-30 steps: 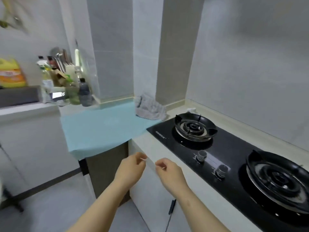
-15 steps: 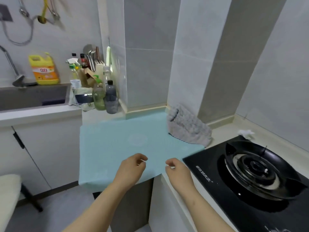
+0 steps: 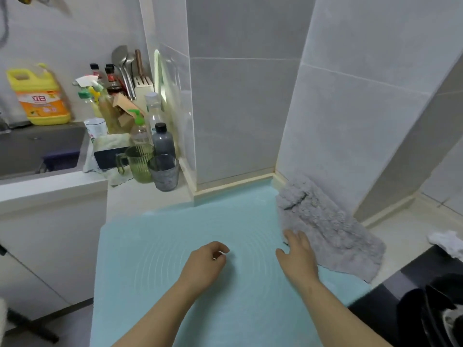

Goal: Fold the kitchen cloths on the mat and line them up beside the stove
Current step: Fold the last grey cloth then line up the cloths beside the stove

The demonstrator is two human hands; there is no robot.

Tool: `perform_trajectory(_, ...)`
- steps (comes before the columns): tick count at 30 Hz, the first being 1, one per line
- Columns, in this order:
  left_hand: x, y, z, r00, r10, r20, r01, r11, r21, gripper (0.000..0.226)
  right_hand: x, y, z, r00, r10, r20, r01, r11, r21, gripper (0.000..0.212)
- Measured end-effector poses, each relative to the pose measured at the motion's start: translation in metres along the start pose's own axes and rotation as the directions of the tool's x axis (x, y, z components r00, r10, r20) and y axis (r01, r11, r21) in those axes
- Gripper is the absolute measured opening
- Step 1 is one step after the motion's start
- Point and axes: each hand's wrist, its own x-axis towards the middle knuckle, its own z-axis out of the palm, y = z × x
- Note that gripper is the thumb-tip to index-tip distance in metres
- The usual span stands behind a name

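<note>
Both hands have gone forward since half a second ago: then they hovered at the near edge of the mat, now they are out over it. View is closer in, and the stove has mostly slid off to the lower right.

Right hand [image 3: 298,256]: fingers straight, tips laid on the near-left edge of the grey cloth [image 3: 325,226]. No grip yet. Left hand [image 3: 205,264]: loosely curled above the mat [image 3: 162,246], nothing seen in it, well apart from the cloth.

Grey cloth: rumpled and unfolded. Lies along the mat's right side against the tiled pillar, with its lower end spilling over the mat's edge onto the counter, near the stove [image 3: 413,296]. Small white crumpled thing [image 3: 444,241] on the counter behind the stove; cannot tell if it is another cloth.

Progress, as judged: very start. Nothing folded, nothing lined up beside the stove. Left to do: draw the grey cloth to mid-mat, flatten it, fold it, set it by the stove, then any others.
</note>
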Motion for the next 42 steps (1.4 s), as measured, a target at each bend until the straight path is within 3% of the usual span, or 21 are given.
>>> perform_trajectory(4,0.050,-0.017,-0.024,0.994,0.060,0.090,-0.064,0.997,0.033,0.024,0.027,-0.003,0.011,0.976,0.118,-0.185,-0.149,0.974,-0.169,0.041)
perform_trajectory(10,0.111,-0.038,-0.056,0.903,0.234,0.361,-0.279,0.957,0.075,0.027,0.015,-0.043,0.044,0.821,0.317,-0.475,-0.341,0.939,0.036,0.022)
perform_trajectory(13,0.124,-0.041,-0.069,0.832,0.317,0.455,-0.405,0.908,0.108,0.026,-0.018,-0.083,0.070,0.799,0.397,-0.451,-0.354,0.918,0.181,0.013)
perform_trajectory(15,0.131,-0.041,-0.075,0.780,0.366,0.508,-0.480,0.871,0.110,0.027,-0.038,-0.108,0.087,0.801,0.409,-0.437,-0.326,0.910,0.255,0.030)
perform_trajectory(17,0.134,-0.041,-0.076,0.722,0.382,0.576,-0.533,0.838,0.112,0.042,-0.056,-0.126,0.098,0.790,0.430,-0.436,-0.307,0.894,0.325,0.036)
perform_trajectory(20,0.130,-0.043,-0.065,0.623,0.463,0.630,-0.668,0.735,0.120,0.071,-0.079,-0.144,0.105,0.780,0.471,-0.411,-0.299,0.858,0.417,0.023)
perform_trajectory(22,0.122,-0.045,-0.063,0.547,0.538,0.641,-0.761,0.639,0.113,0.068,-0.097,-0.156,0.109,0.775,0.491,-0.398,-0.291,0.837,0.464,0.014)
perform_trajectory(24,0.115,-0.047,-0.067,0.462,0.613,0.641,-0.835,0.545,0.081,0.049,-0.115,-0.167,0.114,0.765,0.516,-0.385,-0.311,0.820,0.481,0.014)
perform_trajectory(28,0.103,-0.060,-0.089,0.235,0.716,0.658,-0.942,0.334,-0.027,0.046,-0.149,-0.182,0.139,0.741,0.515,-0.431,-0.370,0.849,0.378,0.029)
perform_trajectory(30,0.101,-0.073,-0.108,0.177,0.708,0.683,-0.966,0.259,-0.019,0.033,-0.165,-0.193,0.150,0.757,0.462,-0.463,-0.357,0.885,0.299,0.024)
perform_trajectory(33,0.106,-0.088,-0.134,0.140,0.692,0.708,-0.983,0.183,0.015,0.030,-0.177,-0.209,0.167,0.804,0.382,-0.455,-0.302,0.923,0.240,0.013)
perform_trajectory(37,0.130,-0.102,-0.154,0.209,0.719,0.663,-0.970,0.240,0.046,0.031,-0.173,-0.222,0.188,0.858,0.319,-0.402,-0.356,0.934,-0.017,0.060)
perform_trajectory(39,0.149,-0.108,-0.159,0.214,0.725,0.655,-0.968,0.246,0.044,0.031,-0.167,-0.218,0.200,0.815,0.362,-0.452,-0.431,0.900,-0.057,0.053)
perform_trajectory(42,0.170,-0.128,-0.162,0.086,0.753,0.652,-0.988,0.150,-0.044,0.030,-0.156,-0.217,0.217,0.693,0.307,-0.653,-0.453,0.890,-0.061,0.024)
